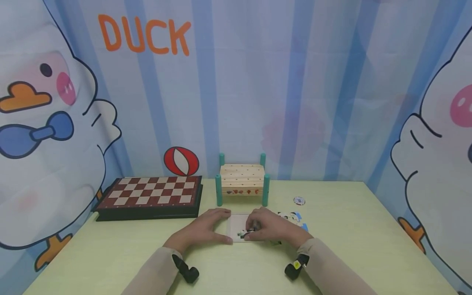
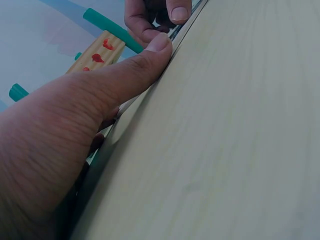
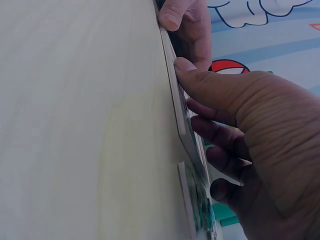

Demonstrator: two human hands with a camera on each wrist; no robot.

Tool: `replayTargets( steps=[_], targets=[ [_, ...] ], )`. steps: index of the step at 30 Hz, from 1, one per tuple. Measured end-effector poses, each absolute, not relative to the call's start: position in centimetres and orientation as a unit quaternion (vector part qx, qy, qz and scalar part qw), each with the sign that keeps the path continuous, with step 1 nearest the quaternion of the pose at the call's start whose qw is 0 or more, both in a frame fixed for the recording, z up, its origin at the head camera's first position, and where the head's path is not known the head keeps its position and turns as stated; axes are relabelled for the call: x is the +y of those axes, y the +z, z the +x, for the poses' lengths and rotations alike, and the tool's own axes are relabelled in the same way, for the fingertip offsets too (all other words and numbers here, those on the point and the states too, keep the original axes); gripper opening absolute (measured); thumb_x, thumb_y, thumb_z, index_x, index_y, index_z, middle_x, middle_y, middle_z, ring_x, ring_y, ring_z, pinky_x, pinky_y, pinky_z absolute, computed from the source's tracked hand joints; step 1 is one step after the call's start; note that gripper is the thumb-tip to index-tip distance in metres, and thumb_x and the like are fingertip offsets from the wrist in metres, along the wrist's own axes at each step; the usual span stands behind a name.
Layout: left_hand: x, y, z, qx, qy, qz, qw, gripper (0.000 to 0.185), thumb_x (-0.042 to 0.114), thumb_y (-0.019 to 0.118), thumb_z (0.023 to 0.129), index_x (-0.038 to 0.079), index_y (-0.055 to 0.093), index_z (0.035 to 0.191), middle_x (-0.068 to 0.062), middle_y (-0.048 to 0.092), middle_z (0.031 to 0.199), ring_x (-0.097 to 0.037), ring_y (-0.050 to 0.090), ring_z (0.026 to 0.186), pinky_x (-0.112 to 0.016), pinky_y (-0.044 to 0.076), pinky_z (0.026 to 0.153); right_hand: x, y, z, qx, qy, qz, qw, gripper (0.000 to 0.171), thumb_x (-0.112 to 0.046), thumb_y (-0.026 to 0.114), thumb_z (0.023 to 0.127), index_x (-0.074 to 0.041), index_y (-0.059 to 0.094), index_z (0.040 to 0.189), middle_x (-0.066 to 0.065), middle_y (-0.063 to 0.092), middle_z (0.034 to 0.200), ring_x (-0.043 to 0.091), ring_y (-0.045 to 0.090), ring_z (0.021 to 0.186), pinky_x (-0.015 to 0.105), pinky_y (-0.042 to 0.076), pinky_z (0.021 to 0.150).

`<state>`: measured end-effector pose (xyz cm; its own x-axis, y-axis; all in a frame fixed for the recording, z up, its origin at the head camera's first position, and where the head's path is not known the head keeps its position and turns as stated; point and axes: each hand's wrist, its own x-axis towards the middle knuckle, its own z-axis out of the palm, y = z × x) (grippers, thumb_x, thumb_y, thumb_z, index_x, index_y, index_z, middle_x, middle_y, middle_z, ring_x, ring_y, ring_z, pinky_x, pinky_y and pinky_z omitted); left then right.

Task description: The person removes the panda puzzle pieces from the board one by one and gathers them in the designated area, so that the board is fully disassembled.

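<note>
Puzzle tray [image 1: 236, 224] lies flat, left hand [image 1: 206, 227] bracing its edge, right hand [image 1: 269, 229] pinching a piece [image 1: 246, 233].

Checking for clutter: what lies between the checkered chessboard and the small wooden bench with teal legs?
Only bare table between chessboard and bench, per the head view.

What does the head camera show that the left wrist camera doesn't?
Only the head view shows the red-and-cream chessboard box, the small round token, the loose puzzle pieces right of the hands, and the whole pale green table.

Only the left wrist view shows, close up, the left hand's thumb pressed against the thin edge of the white puzzle tray.

Both show the left hand, the right hand, the tray, and the small wooden bench with teal legs.
</note>
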<state>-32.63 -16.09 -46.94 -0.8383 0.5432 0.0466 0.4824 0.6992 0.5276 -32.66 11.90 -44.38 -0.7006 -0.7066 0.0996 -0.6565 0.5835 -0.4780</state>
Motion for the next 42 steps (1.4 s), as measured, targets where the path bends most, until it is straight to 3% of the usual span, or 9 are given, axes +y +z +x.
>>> replayTargets(
  steps=[14,30,42],
  targets=[
    [-16.02,-46.84,-32.60,0.919,0.267,0.284,0.053,0.094,0.074,0.071,0.075,0.022,0.048,0.150,0.006,0.041,0.156,-0.021,0.029,0.148,-0.050,0.028,0.120,12.06,-44.81,-33.03,0.885,-0.253,-0.387,0.051,0.020,-0.047,0.074,0.090,-0.029,0.069,0.096,-0.014,0.060,0.094,0.011,0.050,0.086,0.030,0.046,0.074],
    [-16.06,-46.74,-32.52,0.917,0.270,0.289,0.055,0.093,0.072,0.071,0.077,0.020,0.048,0.150,0.004,0.041,0.156,-0.023,0.028,0.148,-0.051,0.028,0.120,11.93,-44.67,-32.73,0.871,-0.278,-0.400,0.058,0.012,-0.034,0.073,0.094,-0.027,0.071,0.104,-0.016,0.061,0.089,0.005,0.056,0.078,0.025,0.051,0.070],
    [-15.97,-46.68,-32.53,0.919,0.258,0.292,0.049,0.093,0.072,0.071,0.077,0.019,0.048,0.150,0.003,0.041,0.156,-0.024,0.029,0.148,-0.050,0.028,0.120,11.76,-44.30,-32.38,0.862,-0.299,-0.401,0.083,0.005,-0.029,0.071,0.096,-0.026,0.069,0.094,-0.014,0.064,0.079,0.003,0.056,0.069,0.023,0.051,0.062]
  ],
)
